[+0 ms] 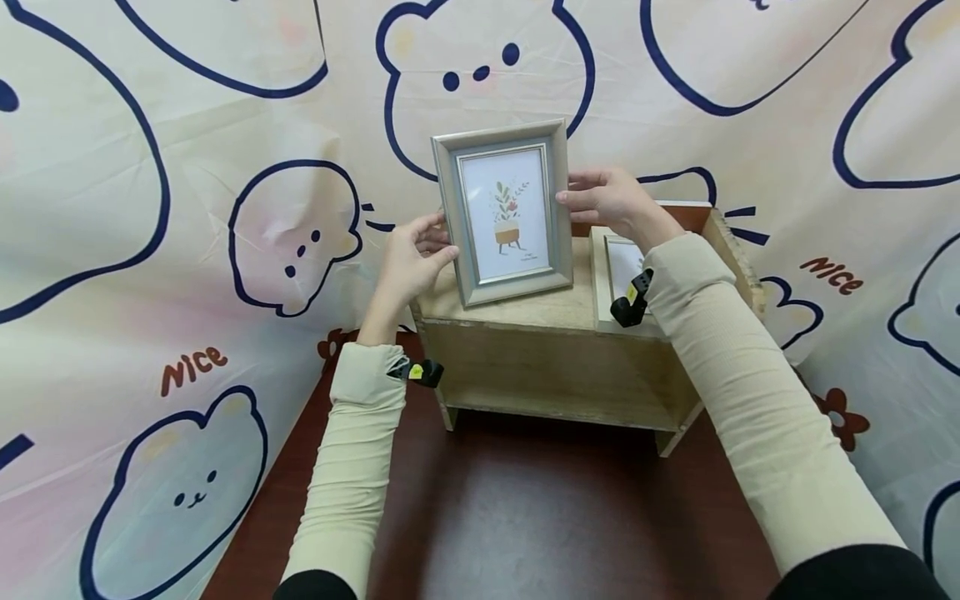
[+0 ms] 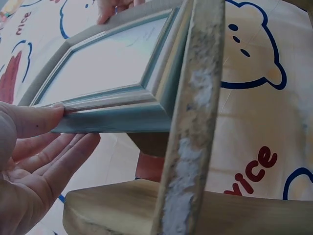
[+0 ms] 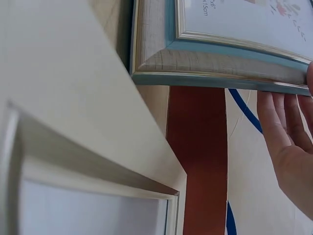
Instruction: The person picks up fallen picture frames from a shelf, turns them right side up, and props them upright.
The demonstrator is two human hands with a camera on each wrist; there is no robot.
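Note:
A picture frame (image 1: 513, 217) with a grey-blue and silvery border and a potted-plant print stands tilted on the left part of a small wooden shelf (image 1: 547, 367). My left hand (image 1: 414, 257) holds its left side, thumb (image 2: 41, 120) on the front edge and fingers behind. On the opposite side, my right hand (image 1: 613, 202) pinches the border between thumb and fingers, with the fingers (image 3: 288, 117) reaching behind it. A second, cream-white frame (image 1: 602, 279) lies on the shelf top to the right, partly hidden by the right wrist.
The shelf's raised side panel (image 1: 738, 258) rises at the right, with a reddish-brown back board (image 1: 693, 218) beside it. Below is a dark reddish-brown tabletop (image 1: 540, 517). A cartoon-print cloth (image 1: 300, 125) hangs behind and at both sides.

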